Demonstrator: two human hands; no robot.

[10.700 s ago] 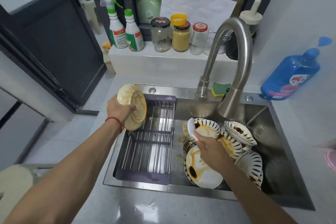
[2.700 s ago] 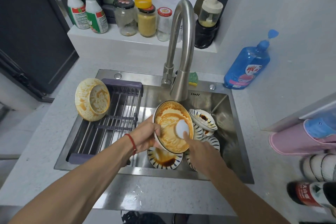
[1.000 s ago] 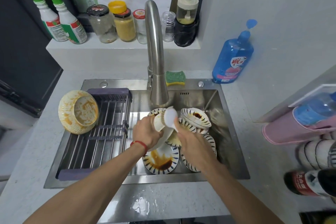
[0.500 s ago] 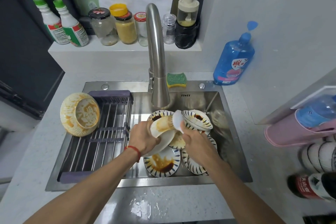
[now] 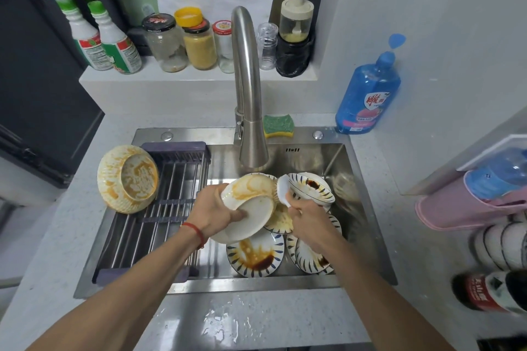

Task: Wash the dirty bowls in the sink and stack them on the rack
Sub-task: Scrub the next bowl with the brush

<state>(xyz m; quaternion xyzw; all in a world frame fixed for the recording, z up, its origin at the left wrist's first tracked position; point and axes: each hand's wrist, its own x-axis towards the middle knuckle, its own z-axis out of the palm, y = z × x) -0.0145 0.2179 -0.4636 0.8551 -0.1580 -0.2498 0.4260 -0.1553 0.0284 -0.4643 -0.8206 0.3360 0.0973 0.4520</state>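
Head view, centre of frame: your left hand point(image 5: 214, 212) grips a white ceramic bowl streaked with orange sauce point(image 5: 247, 206), fingers curled over its underside, holding it tilted on its side above the stainless steel sink point(image 5: 362, 209). Your right hand point(image 5: 309, 221) is closed around the handle of a small white scrubbing tool point(image 5: 283, 189), whose head sits just beside the bowl's rim; contact cannot be confirmed. Beneath both hands, a pile of white bowls with dark blue striped rims point(image 5: 310, 188) lies in the basin, several stained with brown and orange sauce; one of them point(image 5: 255, 253) lies face up at lower centre with a dark brown pool. At the left of the frame, a grey slatted drying rack point(image 5: 159, 225) spans the sink's left half, and one cream ribbed bowl smeared with orange residue point(image 5: 127, 178) leans on its side at the rack's upper left corner. A curved steel tap point(image 5: 246, 88) stands above the pile. A green and yellow sponge point(image 5: 278, 126) rests on the sink ledge just right of the tap base, and a blue pump bottle of detergent point(image 5: 368, 94) stands on the counter at upper right.
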